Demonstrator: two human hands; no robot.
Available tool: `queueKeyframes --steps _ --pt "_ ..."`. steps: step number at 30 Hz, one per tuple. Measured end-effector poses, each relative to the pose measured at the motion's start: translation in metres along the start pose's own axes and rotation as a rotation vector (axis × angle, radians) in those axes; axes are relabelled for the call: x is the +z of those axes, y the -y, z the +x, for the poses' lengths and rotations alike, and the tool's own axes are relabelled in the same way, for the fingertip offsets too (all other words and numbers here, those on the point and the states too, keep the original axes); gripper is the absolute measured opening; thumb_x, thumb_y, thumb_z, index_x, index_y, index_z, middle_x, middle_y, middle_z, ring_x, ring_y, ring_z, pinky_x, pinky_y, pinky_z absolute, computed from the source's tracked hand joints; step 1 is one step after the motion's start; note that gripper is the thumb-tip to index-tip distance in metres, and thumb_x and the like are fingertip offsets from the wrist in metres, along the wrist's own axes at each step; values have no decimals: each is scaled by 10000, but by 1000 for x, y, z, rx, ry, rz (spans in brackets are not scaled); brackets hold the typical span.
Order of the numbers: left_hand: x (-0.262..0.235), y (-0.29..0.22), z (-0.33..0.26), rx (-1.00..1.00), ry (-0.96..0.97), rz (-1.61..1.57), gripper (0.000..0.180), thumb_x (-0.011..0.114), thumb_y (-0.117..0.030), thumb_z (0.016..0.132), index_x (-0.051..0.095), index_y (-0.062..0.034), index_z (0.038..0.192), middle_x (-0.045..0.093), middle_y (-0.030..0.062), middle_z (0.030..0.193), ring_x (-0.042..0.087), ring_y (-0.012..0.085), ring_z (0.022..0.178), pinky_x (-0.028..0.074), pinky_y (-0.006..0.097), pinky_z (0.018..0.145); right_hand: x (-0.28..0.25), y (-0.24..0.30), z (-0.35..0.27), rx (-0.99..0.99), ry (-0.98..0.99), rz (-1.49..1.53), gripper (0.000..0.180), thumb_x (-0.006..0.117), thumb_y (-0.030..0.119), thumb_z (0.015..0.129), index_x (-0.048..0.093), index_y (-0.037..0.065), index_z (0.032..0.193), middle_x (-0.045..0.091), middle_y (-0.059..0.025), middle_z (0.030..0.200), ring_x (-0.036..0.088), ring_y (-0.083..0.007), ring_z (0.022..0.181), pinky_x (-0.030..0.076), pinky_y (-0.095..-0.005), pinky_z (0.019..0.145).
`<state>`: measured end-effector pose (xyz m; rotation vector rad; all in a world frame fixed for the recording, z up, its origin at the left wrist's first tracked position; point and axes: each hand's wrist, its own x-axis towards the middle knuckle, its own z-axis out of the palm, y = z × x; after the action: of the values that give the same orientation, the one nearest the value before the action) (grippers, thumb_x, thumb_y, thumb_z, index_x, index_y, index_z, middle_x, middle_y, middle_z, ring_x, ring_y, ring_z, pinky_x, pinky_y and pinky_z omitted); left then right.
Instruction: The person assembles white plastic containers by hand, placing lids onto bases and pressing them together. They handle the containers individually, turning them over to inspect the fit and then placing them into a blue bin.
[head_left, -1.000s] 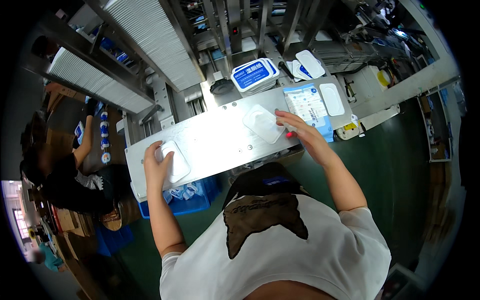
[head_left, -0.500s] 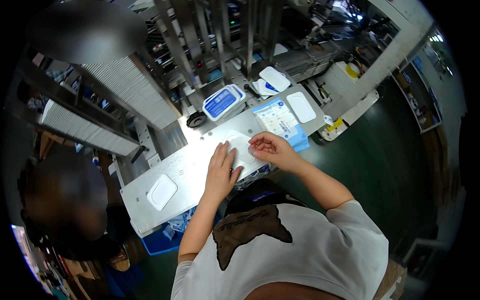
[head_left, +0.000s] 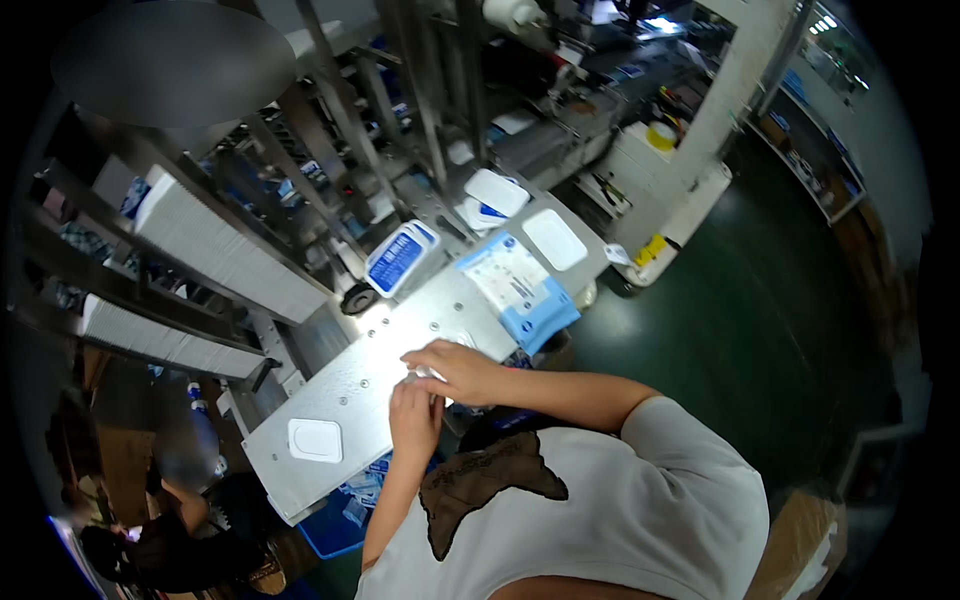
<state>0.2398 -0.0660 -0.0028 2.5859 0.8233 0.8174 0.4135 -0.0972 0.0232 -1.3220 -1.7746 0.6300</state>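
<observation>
Both hands meet on the grey metal table (head_left: 330, 385): the left hand (head_left: 415, 418) and right hand (head_left: 457, 370) cover a small white packet (head_left: 428, 374), mostly hidden beneath their fingers; their grip cannot be told. Left of them lies a white rounded-square pad (head_left: 315, 440).

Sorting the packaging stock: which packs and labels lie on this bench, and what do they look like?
Blue-and-white pack: bench rear, rectangular.
Printed sheet: right of it, white with blue lower edge.
White pouch: far right, rounded rectangle.
White pouch: bench's near left end.
</observation>
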Motion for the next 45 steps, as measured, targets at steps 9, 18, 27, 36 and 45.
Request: queueKeyframes --steps 9,18,27,36,45 --pt "-1 -1 -6 -242 -184 -248 309 754 -15 734 532 -13 949 528 161 984 573 326 877 504 352 688 18 -12 -2 -180 -72 -317 312 569 223 905 599 52 1163 619 -96 915 567 -303 852 432 -434 780" --pt "-6 -7 -11 -183 -145 12 604 775 -114 736 487 28 1248 574 199 1144 524 385 1067 444 446 879 30 -18 -3 -252 -149 -354 319 575 247 916 592 47 1164 601 -122 851 560 -302 784 437 -407 734" --pt "6 12 8 0 47 57 653 775 -310 739 529 -1 1260 483 205 1358 421 399 1257 337 488 1018 25 -20 -7 88 -189 243 305 479 213 988 510 33 1232 625 -111 845 618 -243 765 489 -341 698" --pt "-9 -8 28 -135 99 -87 731 889 -314 545 559 3 1116 529 153 980 561 356 935 482 420 796 -20 1 -2 196 -274 1349 584 565 172 929 300 65 1439 558 -104 1096 567 -183 1031 440 -338 977" --pt "-10 -14 19 -243 -83 -58 749 894 -301 571 517 48 1116 543 184 967 566 376 896 476 420 760 -57 1 -30 256 -226 1049 99 504 49 874 571 17 940 516 -5 752 536 -105 734 436 -258 681"
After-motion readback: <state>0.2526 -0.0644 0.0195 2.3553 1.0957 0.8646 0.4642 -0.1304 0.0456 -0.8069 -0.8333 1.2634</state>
